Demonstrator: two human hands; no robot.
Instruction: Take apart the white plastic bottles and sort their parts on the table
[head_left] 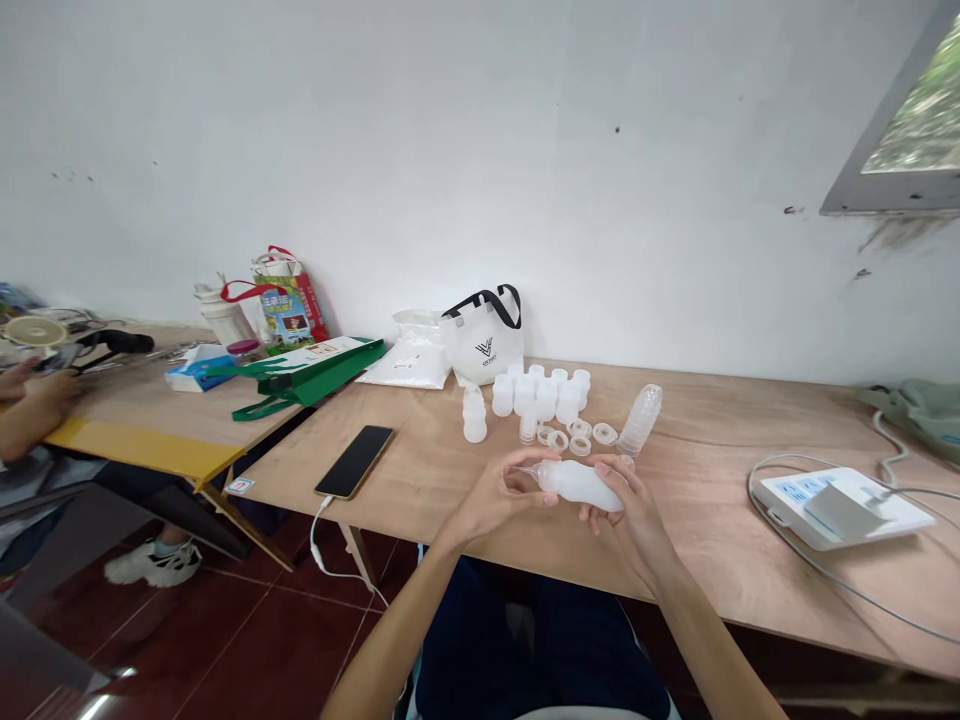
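Note:
Above the front edge of the table, a frosted white squeeze bottle (pixel 583 485) lies on its side between my hands. My right hand (pixel 631 500) wraps round its bottom end. The thumb and fingers of my left hand (pixel 506 492) close on the collar end, where a clear narrow tip points left. Just beyond my hands are several clear rings (pixel 580 444) and a stack of nested clear caps (pixel 642 420). Behind them, several white bottles (pixel 546 400) stand in a group. One more bottle with a clear top (pixel 474 415) stands apart to their left.
A phone (pixel 355 462) on a charging cable lies at left. At the back are a white tote bag (pixel 486 345) and a white plastic package (pixel 411 355). A power strip (pixel 840 505) with cables sits at right. Another person's hand (pixel 45 385) is at the neighbouring table.

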